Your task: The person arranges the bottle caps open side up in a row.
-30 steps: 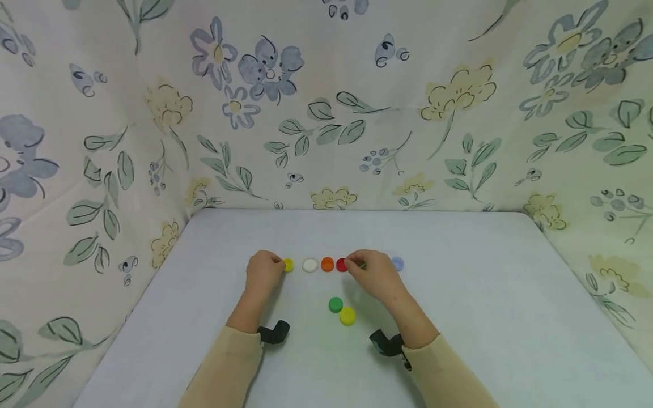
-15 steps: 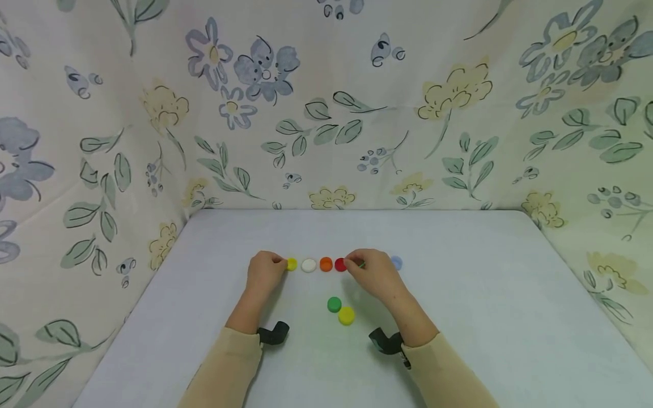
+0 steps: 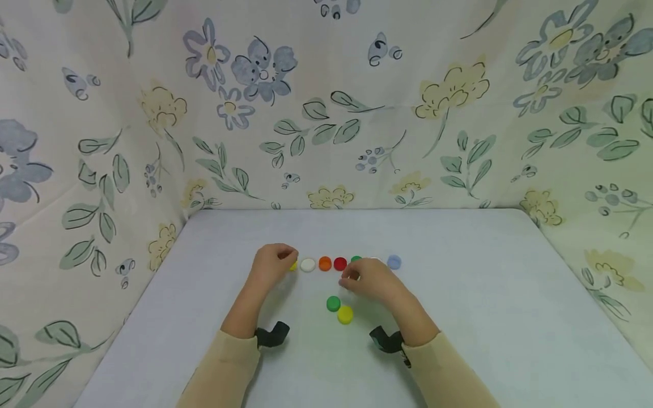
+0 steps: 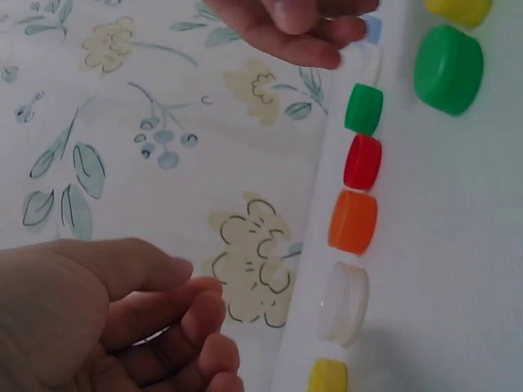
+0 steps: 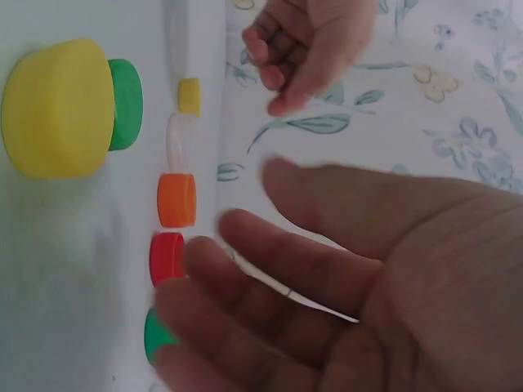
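Observation:
A row of bottle caps lies on the white table: yellow [image 4: 328, 376], white [image 3: 308, 264], orange [image 3: 325, 263], red [image 3: 340, 264], green [image 3: 356, 259], another white one mostly hidden, and light blue [image 3: 394, 262]. My left hand [image 3: 271, 263] hovers by the yellow cap at the row's left end, fingers loosely bent and apart from it. My right hand [image 3: 374, 277] hangs just in front of the green and white caps, partly covering them. Its fingers are relaxed with nothing between them in the right wrist view.
Nearer the person lie a second green cap [image 3: 333, 304] and a second yellow cap [image 3: 345, 315], side by side. A floral curtain [image 3: 326, 141] stands behind the table and at both sides. Each wrist carries a black camera mount [image 3: 273, 334].
The left hand slid the yellow cap slightly right towards the white one, then let go and rose. The right hand left the row's green cap and drew back towards the person.

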`<state>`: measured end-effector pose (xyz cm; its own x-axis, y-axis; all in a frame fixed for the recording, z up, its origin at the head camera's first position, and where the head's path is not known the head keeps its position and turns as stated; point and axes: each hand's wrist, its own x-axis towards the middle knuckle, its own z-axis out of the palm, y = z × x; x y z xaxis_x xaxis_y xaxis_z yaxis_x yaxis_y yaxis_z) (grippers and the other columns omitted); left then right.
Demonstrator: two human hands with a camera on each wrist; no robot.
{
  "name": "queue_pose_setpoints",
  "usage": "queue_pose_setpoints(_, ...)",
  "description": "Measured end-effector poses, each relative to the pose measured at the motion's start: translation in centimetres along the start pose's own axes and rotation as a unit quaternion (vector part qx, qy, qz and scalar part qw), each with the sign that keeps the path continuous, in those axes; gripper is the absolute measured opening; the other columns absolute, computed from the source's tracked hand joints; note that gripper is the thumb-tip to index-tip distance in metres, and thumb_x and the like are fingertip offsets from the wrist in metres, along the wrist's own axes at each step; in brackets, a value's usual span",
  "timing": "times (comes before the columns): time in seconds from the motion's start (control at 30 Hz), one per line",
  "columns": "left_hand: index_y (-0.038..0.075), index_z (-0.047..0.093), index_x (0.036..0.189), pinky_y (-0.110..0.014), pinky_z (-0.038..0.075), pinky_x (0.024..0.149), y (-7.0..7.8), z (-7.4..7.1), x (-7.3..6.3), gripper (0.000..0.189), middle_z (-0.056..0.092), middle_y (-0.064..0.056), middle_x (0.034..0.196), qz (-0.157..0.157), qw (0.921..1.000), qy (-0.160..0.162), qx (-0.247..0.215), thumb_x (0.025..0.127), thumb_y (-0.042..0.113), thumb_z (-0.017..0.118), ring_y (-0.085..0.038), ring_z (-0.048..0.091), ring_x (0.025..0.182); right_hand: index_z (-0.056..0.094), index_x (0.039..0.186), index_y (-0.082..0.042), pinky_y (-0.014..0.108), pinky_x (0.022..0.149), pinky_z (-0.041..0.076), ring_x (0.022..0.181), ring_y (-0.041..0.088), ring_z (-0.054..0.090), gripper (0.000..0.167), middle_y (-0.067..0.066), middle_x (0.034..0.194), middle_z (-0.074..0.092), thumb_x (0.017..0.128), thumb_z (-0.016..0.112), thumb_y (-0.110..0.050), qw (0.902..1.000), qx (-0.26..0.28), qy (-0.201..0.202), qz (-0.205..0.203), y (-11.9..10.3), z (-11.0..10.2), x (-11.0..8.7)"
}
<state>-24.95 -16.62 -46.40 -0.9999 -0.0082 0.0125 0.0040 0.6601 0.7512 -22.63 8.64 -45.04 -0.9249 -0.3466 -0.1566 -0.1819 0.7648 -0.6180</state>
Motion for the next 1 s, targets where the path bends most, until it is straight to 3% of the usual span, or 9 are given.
queue_pose_setpoints(0.17, 0.011, 0.077, 0.110, -0.035, 0.055, 0.076, 1.4, 0.4, -0.8, 0.019, 0.069, 0.000, 0.095, 0.031, 0.9908, -0.131, -0.011, 0.099, 0.026, 0.070, -0.020, 0.062, 0.085, 0.067, 0.091, -0.016, 0.035, 0.071, 0.050, 0.080, 0.018, 0.056, 0.030, -0.003, 0.082, 0.062, 0.082, 0.087, -0.037, 0.9946, -0.048, -0.091, 0.015, -0.4, 0.8, -0.6)
queue_pose_setpoints(0.3, 0.014, 0.077, 0.108, -0.033, 0.053, 0.072, 1.9, 1.3, -1.2, 0.016, 0.066, 0.001, 0.091, 0.072, 0.9782, -0.195, -0.003, 0.098, 0.025, 0.071, -0.019, 0.061, 0.081, 0.064, 0.091, -0.014, 0.037, 0.073, 0.050, 0.080, 0.019, 0.056, 0.037, -0.001, 0.082, 0.060, 0.075, 0.092, -0.033, 0.9901, -0.080, -0.112, 0.030, -0.8, 1.3, -0.9)
queue_pose_setpoints(0.43, 0.012, 0.077, 0.112, -0.033, 0.052, 0.071, 2.0, 2.6, -1.4, 0.020, 0.063, 0.001, 0.090, 0.092, 0.9701, -0.224, 0.006, 0.097, 0.024, 0.073, -0.019, 0.058, 0.082, 0.066, 0.091, -0.013, 0.039, 0.074, 0.052, 0.080, 0.019, 0.056, 0.031, -0.001, 0.081, 0.060, 0.078, 0.090, -0.028, 0.9893, -0.084, -0.111, 0.043, -0.8, 1.5, -1.0)
queue_pose_setpoints(0.67, 0.014, 0.076, 0.121, -0.031, 0.050, 0.068, 2.1, 4.6, -1.8, 0.027, 0.064, 0.002, 0.083, 0.094, 0.9569, -0.274, 0.024, 0.094, 0.022, 0.076, -0.018, 0.058, 0.078, 0.066, 0.095, -0.010, 0.040, 0.074, 0.051, 0.079, 0.021, 0.056, 0.023, 0.000, 0.083, 0.061, 0.082, 0.083, -0.019, 0.9896, -0.099, -0.092, 0.050, -0.4, 1.0, -0.8)
queue_pose_setpoints(0.83, 0.014, 0.078, 0.111, -0.027, 0.043, 0.061, 2.2, 5.4, -2.0, 0.021, 0.056, 0.001, 0.072, 0.115, 0.9524, -0.275, 0.065, 0.091, 0.018, 0.079, -0.014, 0.052, 0.067, 0.067, 0.098, -0.008, 0.041, 0.076, 0.051, 0.079, 0.021, 0.056, 0.023, 0.001, 0.085, 0.061, 0.083, 0.082, -0.017, 0.9903, -0.108, -0.071, 0.051, 0.0, 0.5, -0.6)
queue_pose_setpoints(1.0, 0.013, 0.078, 0.102, -0.027, 0.045, 0.063, 2.4, 5.5, -2.2, 0.012, 0.057, 0.003, 0.074, 0.138, 0.9499, -0.263, 0.096, 0.091, 0.016, 0.078, -0.013, 0.053, 0.070, 0.066, 0.100, -0.009, 0.041, 0.077, 0.052, 0.080, 0.021, 0.056, 0.023, 0.000, 0.086, 0.061, 0.085, 0.081, -0.016, 0.9903, -0.116, -0.058, 0.049, 0.5, 0.4, -0.3)
